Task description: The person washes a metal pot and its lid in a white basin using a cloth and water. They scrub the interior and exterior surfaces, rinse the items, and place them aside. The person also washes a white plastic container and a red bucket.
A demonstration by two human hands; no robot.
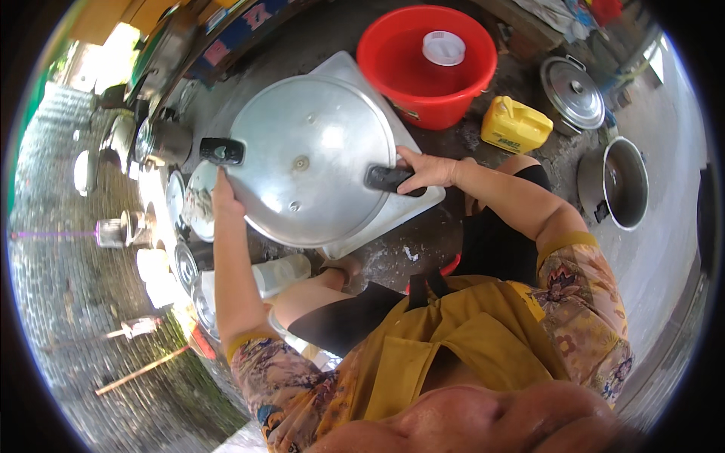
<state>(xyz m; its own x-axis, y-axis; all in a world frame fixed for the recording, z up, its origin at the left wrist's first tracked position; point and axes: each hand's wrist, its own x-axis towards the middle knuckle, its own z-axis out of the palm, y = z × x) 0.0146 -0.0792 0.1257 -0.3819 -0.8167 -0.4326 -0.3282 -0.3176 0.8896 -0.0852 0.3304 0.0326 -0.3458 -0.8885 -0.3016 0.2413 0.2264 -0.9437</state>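
A large round metal pressure-cooker lid [317, 192], with black handles on opposite sides, spans the space before me over a pale rectangular tray [408, 209]. My right hand [426, 170] is closed around the black handle at the lid's right side, thumb on the handle's top. At the left rim, near the other black handle [222, 152], my left hand [227, 195] grips the lid's edge; most of its fingers are hidden. Whether the lid rests on the tray or is raised above it, I cannot tell.
Beyond the tray stands a red plastic basin [391, 85] holding a white plastic strainer [443, 48]. A yellow jerrycan [515, 125], a lidded metal pot [572, 93] and an uncovered metal pot [592, 178] stand at right. Several pots and lids crowd the left, near a clear plastic container [283, 274].
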